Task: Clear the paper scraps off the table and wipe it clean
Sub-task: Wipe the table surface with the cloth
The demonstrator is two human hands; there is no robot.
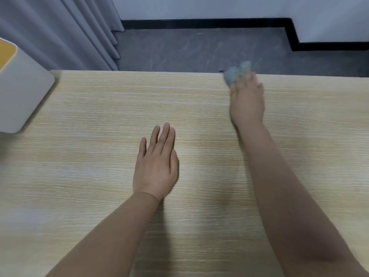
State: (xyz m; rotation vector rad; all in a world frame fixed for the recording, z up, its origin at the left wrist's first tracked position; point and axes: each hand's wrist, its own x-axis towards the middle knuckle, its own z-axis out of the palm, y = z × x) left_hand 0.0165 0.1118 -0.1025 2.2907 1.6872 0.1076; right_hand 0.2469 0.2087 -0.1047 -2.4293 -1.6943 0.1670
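No paper scraps visible anywhere on the pale, wood-grain laminate table [89,156], so the clearing half of the job judged most likely done, the wiping half apparently under way. Two bare hands in view. Left hand [155,166] laid palm-down near the middle of the tabletop, fingers straight and together, released, grasping nothing, seemingly only steadying. Right hand [246,100] stretched out to the far edge of the table on the right side, blurred with motion, fingers wrapped over a small, crumpled grey-blue cloth [236,73]. Cloth bunched under and ahead of the fingertips, right at the far rim of the table, part of it showing against the dark grey floor [189,48] beyond; whether pressed flat to the surface or lifted slightly off it, impossible to tell through the blur. No clear damp streaks or wiped tracks to be made out on the wood, so the share of the surface already covered not readable; only one tiny dark speck seen just right of the left fingertips. At the left edge, a white rectangular plastic bin with a yellow inside [22,92], close against the table's corner, its contents hidden. Grey curtains [60,33] hanging behind it. Remaining work, by estimate: passes across the near and left parts of the tabletop, then putting the cloth away.
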